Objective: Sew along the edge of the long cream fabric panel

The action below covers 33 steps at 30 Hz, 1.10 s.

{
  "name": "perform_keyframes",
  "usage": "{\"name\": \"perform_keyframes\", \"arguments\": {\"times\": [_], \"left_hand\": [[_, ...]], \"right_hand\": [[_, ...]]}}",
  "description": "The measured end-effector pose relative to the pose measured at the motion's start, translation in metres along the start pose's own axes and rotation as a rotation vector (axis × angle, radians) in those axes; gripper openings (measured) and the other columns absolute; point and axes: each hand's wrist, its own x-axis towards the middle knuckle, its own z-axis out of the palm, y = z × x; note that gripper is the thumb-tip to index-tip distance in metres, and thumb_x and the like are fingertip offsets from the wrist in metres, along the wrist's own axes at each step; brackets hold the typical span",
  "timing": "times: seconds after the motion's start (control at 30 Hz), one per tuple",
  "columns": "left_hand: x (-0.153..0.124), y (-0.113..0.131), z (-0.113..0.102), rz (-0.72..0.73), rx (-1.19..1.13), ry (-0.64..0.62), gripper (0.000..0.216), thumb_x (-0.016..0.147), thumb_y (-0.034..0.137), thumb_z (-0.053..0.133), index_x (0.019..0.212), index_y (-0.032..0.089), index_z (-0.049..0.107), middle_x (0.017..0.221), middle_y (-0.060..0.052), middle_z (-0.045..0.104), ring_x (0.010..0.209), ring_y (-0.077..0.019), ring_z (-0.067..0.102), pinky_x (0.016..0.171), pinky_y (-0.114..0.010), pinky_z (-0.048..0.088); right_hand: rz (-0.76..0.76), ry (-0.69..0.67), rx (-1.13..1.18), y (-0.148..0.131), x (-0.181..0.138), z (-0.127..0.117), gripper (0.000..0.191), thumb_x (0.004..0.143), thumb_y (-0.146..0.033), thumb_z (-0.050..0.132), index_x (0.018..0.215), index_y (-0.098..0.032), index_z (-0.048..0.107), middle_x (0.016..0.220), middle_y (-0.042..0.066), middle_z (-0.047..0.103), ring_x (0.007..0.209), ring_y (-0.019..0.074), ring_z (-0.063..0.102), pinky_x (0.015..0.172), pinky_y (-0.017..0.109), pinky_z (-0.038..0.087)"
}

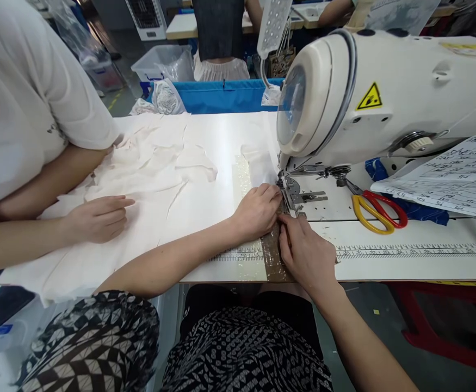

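Note:
At the needle end of a white sewing machine (401,92), my left hand (258,212) is closed, its curled fingers just left of the presser foot. My right hand (307,250) lies in front of the foot, thumb and fingers pinched close to my left fingertips. Whatever is between the fingers is hidden or too small to make out. Beyond my left hand lies a small piece of white fabric (259,166) on the table. A brown taped strip (273,256) runs under and between my hands to the table's front edge.
Scissors (378,212) with red and yellow handles lie right of the needle, beside handwritten paper sheets (453,177). Pale cut fabric pieces (160,163) spread over the left side, where a co-worker's hand (101,218) rests. A printed ruler (409,250) follows the front edge.

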Motion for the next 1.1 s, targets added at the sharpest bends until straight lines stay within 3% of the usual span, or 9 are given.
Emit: {"name": "perform_keyframes", "arguments": {"times": [0.33, 0.5, 0.63, 0.8, 0.9, 1.0, 1.1], "left_hand": [[0.004, -0.011, 0.0, -0.055, -0.021, 0.016, 0.039, 0.089, 0.018, 0.042, 0.124, 0.01, 0.058, 0.129, -0.012, 0.059, 0.119, -0.0254, 0.051, 0.1, -0.042, 0.043], [0.005, -0.009, -0.014, -0.111, -0.019, -0.019, 0.04, 0.087, 0.014, 0.042, 0.123, 0.012, 0.06, 0.13, -0.011, 0.06, 0.119, -0.0239, 0.051, 0.102, -0.041, 0.041], [0.007, -0.008, -0.019, -0.168, -0.054, -0.02, 0.039, 0.087, 0.013, 0.041, 0.121, 0.012, 0.06, 0.128, -0.01, 0.061, 0.118, -0.0238, 0.051, 0.1, -0.041, 0.042], [0.012, -0.011, -0.017, -0.247, -0.147, 0.032, 0.04, 0.088, 0.012, 0.041, 0.125, 0.01, 0.056, 0.129, -0.01, 0.059, 0.118, -0.023, 0.05, 0.1, -0.038, 0.044], [0.017, -0.014, -0.022, -0.328, -0.184, -0.018, 0.039, 0.09, 0.012, 0.038, 0.126, 0.01, 0.055, 0.13, -0.012, 0.057, 0.12, -0.0225, 0.049, 0.097, -0.034, 0.046], [0.01, -0.011, -0.037, -0.24, -0.156, -0.131, 0.031, 0.092, 0.018, 0.041, 0.116, 0.012, 0.059, 0.12, -0.015, 0.06, 0.107, -0.0222, 0.057, 0.087, -0.033, 0.05], [-0.022, -0.003, -0.053, -0.101, -0.102, -0.128, 0.024, 0.093, 0.027, 0.045, 0.108, 0.017, 0.061, 0.107, -0.011, 0.064, 0.092, -0.0199, 0.061, 0.078, -0.033, 0.051]], "right_hand": [[0.06, -0.15, -0.15, -0.012, 0.014, -0.007, 0.036, 0.094, -0.013, 0.045, 0.126, -0.012, 0.059, 0.092, 0.012, 0.067, 0.055, 0.0206, 0.06, 0.041, 0.032, 0.021], [-0.05, 0.062, -0.052, -0.014, 0.004, -0.01, 0.032, 0.102, -0.024, 0.038, 0.115, -0.013, 0.065, 0.083, 0.007, 0.07, 0.053, 0.0192, 0.057, 0.043, 0.03, 0.03], [-0.193, 0.22, 0.04, -0.009, -0.003, -0.007, 0.033, 0.103, -0.023, 0.037, 0.106, -0.012, 0.068, 0.074, 0.004, 0.069, 0.049, 0.0174, 0.054, 0.043, 0.029, 0.031], [-0.286, 0.252, 0.128, -0.001, -0.004, -0.001, 0.027, 0.103, -0.023, 0.042, 0.11, -0.011, 0.065, 0.082, 0.004, 0.072, 0.055, 0.0167, 0.059, 0.045, 0.028, 0.033], [-0.315, 0.245, 0.206, 0.004, -0.006, 0.002, 0.027, 0.104, -0.025, 0.042, 0.111, -0.012, 0.065, 0.088, 0.005, 0.072, 0.06, 0.0165, 0.062, 0.047, 0.027, 0.034], [-0.34, 0.18, 0.275, 0.007, -0.008, 0.004, 0.029, 0.105, -0.029, 0.04, 0.114, -0.015, 0.064, 0.091, 0.004, 0.071, 0.066, 0.0177, 0.065, 0.047, 0.026, 0.035], [-0.358, 0.109, 0.278, 0.007, -0.009, 0.007, 0.033, 0.105, -0.03, 0.034, 0.118, -0.015, 0.061, 0.089, 0.004, 0.07, 0.061, 0.0183, 0.064, 0.042, 0.026, 0.034]]}}
